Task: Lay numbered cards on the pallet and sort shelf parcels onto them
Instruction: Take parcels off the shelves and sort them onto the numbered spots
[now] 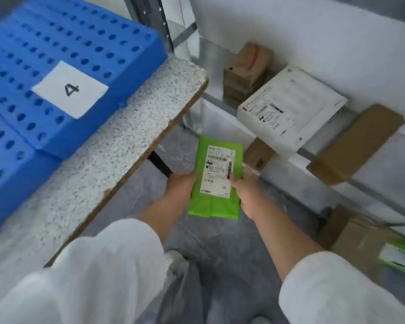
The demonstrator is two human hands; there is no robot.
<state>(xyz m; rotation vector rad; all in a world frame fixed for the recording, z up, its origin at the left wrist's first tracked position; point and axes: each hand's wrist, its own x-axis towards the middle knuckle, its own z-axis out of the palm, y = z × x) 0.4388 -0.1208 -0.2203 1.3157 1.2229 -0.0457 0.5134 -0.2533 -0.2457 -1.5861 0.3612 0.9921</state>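
parcel (214,181), green with white label, gripped at both edges by left hand (181,187) and right hand (244,191); card (70,89) numbered 4 lies on blue pallet (56,38).

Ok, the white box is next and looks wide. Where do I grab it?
Likely the white box by its near corner, from the front: it lies flat and that corner seems to jut past the shelf, leaving room to reach underneath.
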